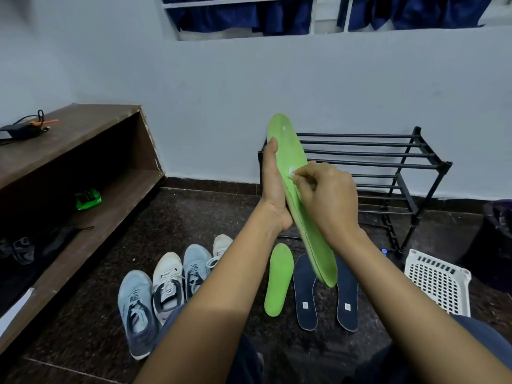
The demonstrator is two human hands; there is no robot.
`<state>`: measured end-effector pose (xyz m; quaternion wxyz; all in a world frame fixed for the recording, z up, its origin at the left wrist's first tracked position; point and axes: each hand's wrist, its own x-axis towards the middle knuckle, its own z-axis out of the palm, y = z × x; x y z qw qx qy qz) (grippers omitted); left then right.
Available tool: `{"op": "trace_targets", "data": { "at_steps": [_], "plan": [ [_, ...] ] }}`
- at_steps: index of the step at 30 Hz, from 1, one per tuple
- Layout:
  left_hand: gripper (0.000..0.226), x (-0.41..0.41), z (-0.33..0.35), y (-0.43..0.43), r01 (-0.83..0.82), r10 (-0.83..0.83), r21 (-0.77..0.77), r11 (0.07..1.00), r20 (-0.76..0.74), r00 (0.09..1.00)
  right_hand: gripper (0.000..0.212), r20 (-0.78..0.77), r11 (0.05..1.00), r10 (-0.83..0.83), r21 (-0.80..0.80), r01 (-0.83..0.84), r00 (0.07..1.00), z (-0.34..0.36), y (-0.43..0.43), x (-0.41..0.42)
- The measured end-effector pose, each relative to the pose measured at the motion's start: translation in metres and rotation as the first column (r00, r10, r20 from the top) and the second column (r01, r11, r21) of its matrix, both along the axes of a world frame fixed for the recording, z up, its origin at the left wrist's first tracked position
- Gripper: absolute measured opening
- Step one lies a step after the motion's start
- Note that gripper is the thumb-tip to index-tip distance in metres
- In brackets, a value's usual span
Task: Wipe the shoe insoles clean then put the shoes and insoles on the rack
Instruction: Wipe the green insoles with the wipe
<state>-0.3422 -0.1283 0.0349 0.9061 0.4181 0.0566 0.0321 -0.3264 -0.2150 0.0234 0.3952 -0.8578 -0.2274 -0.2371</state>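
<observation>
My left hand (pixel 273 187) holds a green insole (pixel 288 151) upright from behind, thumb along its left edge. My right hand (pixel 327 195) pinches a small white wipe (pixel 291 171) and presses it on the insole's face. A second green insole (pixel 278 278) and two dark blue insoles (pixel 304 292) (pixel 347 297) lie on the floor below. Several sneakers, light blue (pixel 137 309) and white (pixel 166 284), stand in a row at the left. The black metal shoe rack (pixel 388 162) stands against the wall behind my hands, its bars bare.
A brown wooden shelf unit (pixel 83 173) runs along the left, with a green object (pixel 88 199) and dark items on it. A white plastic basket (pixel 440 281) sits on the floor at the right, next to a dark bin (pixel 496 239). My knees fill the bottom edge.
</observation>
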Motion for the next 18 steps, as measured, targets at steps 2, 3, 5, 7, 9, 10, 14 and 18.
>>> {"op": "trace_targets", "data": {
  "at_steps": [2,3,5,7,9,10,14,18],
  "plan": [
    [0.066,0.001,0.000,0.004,-0.005,0.005,-0.053,0.999,0.017,1.000,0.010,-0.029,0.998,0.060,0.016,-0.060,0.998,-0.001,-0.001,-0.005],
    [0.067,0.002,0.001,0.005,-0.009,0.011,-0.085,0.996,0.024,1.000,0.010,-0.071,0.994,0.099,0.042,-0.096,0.993,-0.001,-0.003,-0.009],
    [0.069,0.005,0.000,0.007,-0.005,0.010,-0.130,0.992,0.043,0.999,0.008,-0.155,0.977,0.185,0.138,-0.164,0.970,0.000,-0.003,-0.018],
    [0.071,0.007,0.001,0.007,0.005,0.005,-0.145,0.989,0.072,0.997,0.008,-0.189,0.945,0.249,0.262,-0.195,0.950,0.001,-0.002,-0.023],
    [0.069,0.005,0.001,0.002,0.004,0.006,-0.126,0.992,0.084,0.996,0.009,-0.194,0.911,0.275,0.366,-0.190,0.942,0.003,0.001,-0.024],
    [0.070,0.005,0.001,0.000,0.002,0.006,-0.101,0.995,0.080,0.997,0.009,-0.190,0.902,0.271,0.394,-0.179,0.944,0.005,0.002,-0.022],
    [0.077,0.003,-0.003,-0.004,-0.005,0.006,-0.041,0.999,0.025,1.000,0.007,-0.123,0.939,0.197,0.308,-0.152,0.973,0.007,0.006,-0.012],
    [0.075,0.001,-0.001,0.001,0.026,-0.023,-0.087,0.996,0.040,0.999,0.012,-0.033,0.988,0.063,0.146,-0.058,0.997,0.005,0.007,-0.005]
  ]
}}
